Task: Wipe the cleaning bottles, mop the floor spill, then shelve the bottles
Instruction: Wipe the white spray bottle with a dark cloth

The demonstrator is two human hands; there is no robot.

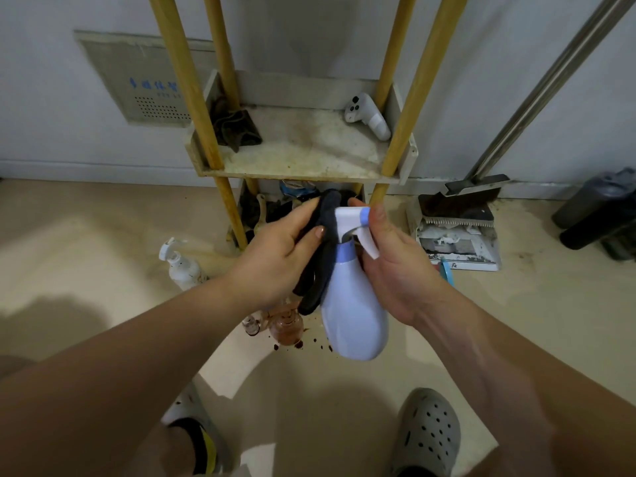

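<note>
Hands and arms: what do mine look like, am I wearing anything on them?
Both are bare. The left hand and right hand have no gloves, and no watch or bracelet shows at either wrist. The left arm and right arm show no sleeves.

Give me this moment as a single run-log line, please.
step: wiping bottle | left hand: grips dark cloth against sprayer | right hand: holds blue spray bottle | pending: brown spill unmopped, white bottle and brown bottle unshelved

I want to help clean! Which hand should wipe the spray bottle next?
Left. The left hand holds the cloth against the bottle; the right hand is busy gripping the bottle's neck.
</note>
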